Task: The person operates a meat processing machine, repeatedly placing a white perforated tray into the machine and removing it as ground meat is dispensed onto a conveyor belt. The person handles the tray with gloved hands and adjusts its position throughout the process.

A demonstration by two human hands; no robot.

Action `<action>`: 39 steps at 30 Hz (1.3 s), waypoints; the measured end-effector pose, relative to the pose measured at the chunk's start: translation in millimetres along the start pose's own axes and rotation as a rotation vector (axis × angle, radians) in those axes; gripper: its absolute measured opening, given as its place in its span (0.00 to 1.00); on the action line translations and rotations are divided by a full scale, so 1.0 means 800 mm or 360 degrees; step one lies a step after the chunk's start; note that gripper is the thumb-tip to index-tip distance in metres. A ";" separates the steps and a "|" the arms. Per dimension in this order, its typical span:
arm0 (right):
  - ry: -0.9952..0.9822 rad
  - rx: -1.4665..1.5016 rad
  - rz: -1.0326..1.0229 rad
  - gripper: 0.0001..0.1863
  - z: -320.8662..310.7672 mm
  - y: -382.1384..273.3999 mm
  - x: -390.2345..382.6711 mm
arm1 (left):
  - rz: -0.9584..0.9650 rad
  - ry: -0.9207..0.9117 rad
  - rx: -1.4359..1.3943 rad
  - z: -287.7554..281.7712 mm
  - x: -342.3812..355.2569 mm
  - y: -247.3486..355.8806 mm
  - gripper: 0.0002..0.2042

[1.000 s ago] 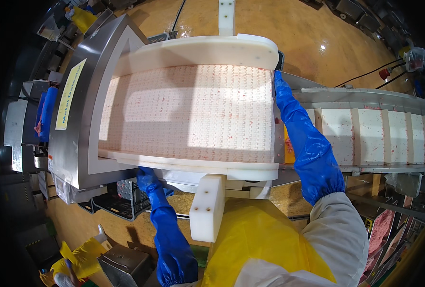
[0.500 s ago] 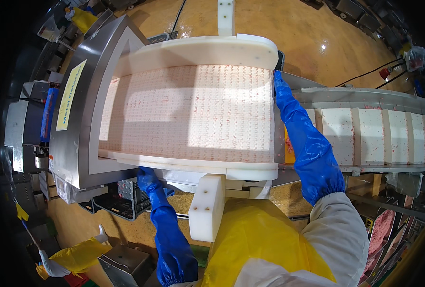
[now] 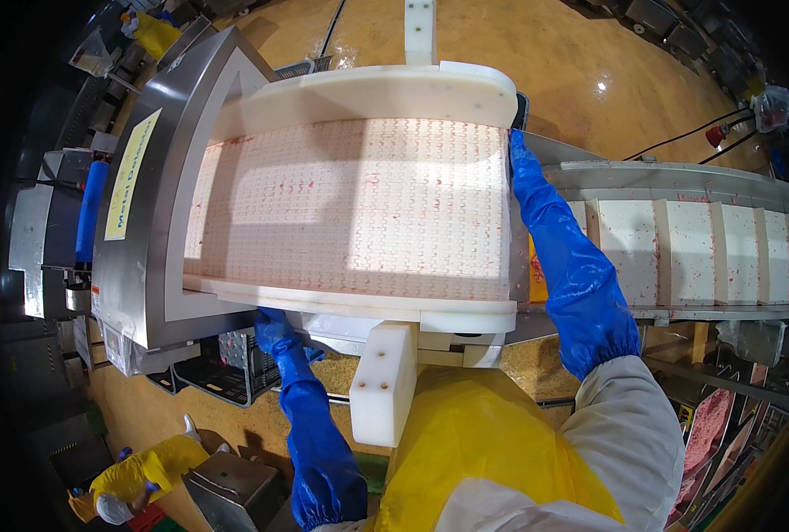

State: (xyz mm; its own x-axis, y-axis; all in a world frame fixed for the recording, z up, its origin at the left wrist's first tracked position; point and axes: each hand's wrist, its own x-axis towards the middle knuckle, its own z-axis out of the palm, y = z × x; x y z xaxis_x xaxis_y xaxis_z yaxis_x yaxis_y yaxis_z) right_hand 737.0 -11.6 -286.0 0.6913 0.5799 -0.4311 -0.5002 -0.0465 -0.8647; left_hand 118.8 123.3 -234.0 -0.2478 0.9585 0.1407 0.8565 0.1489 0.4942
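Observation:
In front of me is a white conveyor belt [image 3: 323, 204] dotted with red scraps, set between raised white side guards. My right hand [image 3: 518, 146], in a blue glove and sleeve, is at the far right corner of the belt. It touches the belt's end or lies just beside it; the fingers are mostly hidden. My left hand [image 3: 274, 326], gloved in blue, reaches to the underside of the near side guard [image 3: 350, 301], and its fingertips are out of sight beneath it. I cannot make out anything held in either hand.
A steel metal detector frame [image 3: 168, 195] spans the belt's left end. At right runs a cleated conveyor [image 3: 687, 248] with red scraps. A white block [image 3: 385, 381] sticks out toward me. Below left are a dark crate [image 3: 226, 381], a steel cart [image 3: 235, 488] and a co-worker in yellow [image 3: 159, 465].
Red scraps on the belt show in different places, so the belt has moved. The co-worker at lower left has shifted posture and lowered a yellow-ended tool. My arms hold nearly still.

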 end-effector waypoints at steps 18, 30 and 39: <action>0.0050 -0.0076 0.0095 0.44 -0.002 0.002 0.002 | -0.0015 -0.0012 0.0022 -0.004 -0.002 0.006 0.34; 0.0055 0.0000 0.0096 0.44 0.020 0.000 -0.016 | -0.0045 -0.0004 0.0052 -0.001 -0.001 -0.013 0.34; 0.0040 0.0038 0.0111 0.44 0.019 -0.001 -0.011 | -0.0041 0.0054 0.0050 -0.003 -0.001 -0.008 0.36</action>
State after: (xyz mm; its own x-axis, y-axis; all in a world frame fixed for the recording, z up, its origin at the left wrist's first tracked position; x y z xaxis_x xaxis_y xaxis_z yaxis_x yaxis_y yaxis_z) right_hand 723.1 -4.3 -277.7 0.6671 0.5554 -0.4964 -0.5596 -0.0663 -0.8261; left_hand 112.2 121.4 -235.3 -0.2844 0.9457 0.1576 0.8634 0.1812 0.4709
